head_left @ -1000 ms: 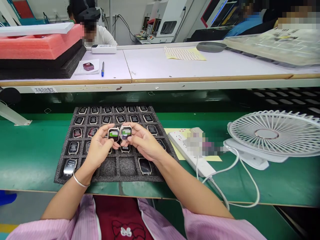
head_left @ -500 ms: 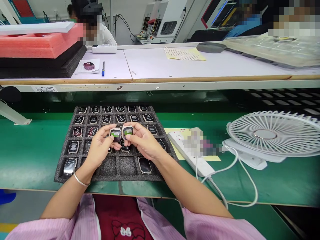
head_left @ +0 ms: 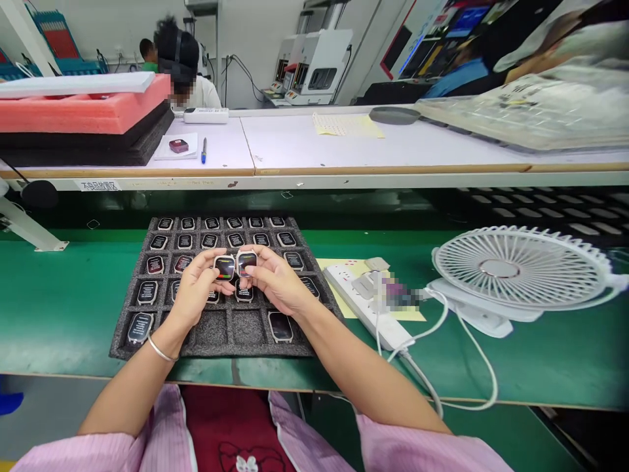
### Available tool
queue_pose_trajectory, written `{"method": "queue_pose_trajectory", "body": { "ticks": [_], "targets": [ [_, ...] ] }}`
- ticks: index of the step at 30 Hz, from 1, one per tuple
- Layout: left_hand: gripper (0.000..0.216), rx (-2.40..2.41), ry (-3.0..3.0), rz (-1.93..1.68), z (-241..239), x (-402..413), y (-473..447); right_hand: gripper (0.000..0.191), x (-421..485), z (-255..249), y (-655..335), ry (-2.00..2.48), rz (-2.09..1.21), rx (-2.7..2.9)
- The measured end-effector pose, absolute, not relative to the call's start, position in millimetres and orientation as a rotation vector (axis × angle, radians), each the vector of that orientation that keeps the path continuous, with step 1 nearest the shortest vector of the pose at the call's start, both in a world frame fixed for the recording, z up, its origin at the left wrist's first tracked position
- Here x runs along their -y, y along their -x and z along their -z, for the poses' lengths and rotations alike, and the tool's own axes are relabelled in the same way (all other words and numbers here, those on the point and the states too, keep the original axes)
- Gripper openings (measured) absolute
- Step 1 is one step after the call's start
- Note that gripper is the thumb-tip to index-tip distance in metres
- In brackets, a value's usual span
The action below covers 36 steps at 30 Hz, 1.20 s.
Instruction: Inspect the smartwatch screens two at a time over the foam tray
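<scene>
Side by side above the foam tray, my two hands each hold a smartwatch body without a strap. My left hand (head_left: 196,288) is closed on one smartwatch (head_left: 225,268), thumb at its lower left edge. In my right hand (head_left: 275,278) is the other smartwatch (head_left: 246,262), its thumb on the lower part of the screen. Both screens are lit, with small coloured patches. Beneath lies the dark grey foam tray (head_left: 210,326), whose compartments hold several more watches, many showing text. A dark-screened watch (head_left: 280,326) sits in the front row; my hands hide some compartments.
Right of the tray, a white power strip (head_left: 368,308) with cables lies on yellow paper. A white fan (head_left: 521,269) stands further right. The raised shelf (head_left: 295,147) behind bears foam stacks (head_left: 83,115), a pen (head_left: 204,151) and trays. A person (head_left: 181,72) sits beyond it.
Green areas on both watch screens have given way to dark displays with small coloured patches. The view has tilted up slightly; both hands keep their hold.
</scene>
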<state>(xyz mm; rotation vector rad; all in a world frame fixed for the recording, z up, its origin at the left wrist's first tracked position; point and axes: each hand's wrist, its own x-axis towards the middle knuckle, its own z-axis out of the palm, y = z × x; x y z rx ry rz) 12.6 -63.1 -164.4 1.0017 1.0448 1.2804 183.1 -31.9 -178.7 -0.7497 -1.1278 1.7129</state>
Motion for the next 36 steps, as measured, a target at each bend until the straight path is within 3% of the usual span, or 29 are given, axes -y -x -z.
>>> {"method": "queue_pose_trajectory", "body": {
  "ticks": [14, 21, 36],
  "targets": [
    [0.046, -0.850, -1.335, -1.492, 86.4, 53.1, 0.2, 0.024, 13.2, 98.8, -176.6, 0.405, -1.600, 1.260],
    [0.050, -0.770, -1.450, -1.598, 71.8, 41.9, -0.4, 0.041, 7.0, 78.9, -171.0, 0.352, -1.479, 1.396],
    [0.065, -0.716, -1.546, -1.578, 64.8, 20.7, 3.0, 0.054, -6.4, 67.0, -172.7, 0.347, -1.353, 1.513]
  ]
}}
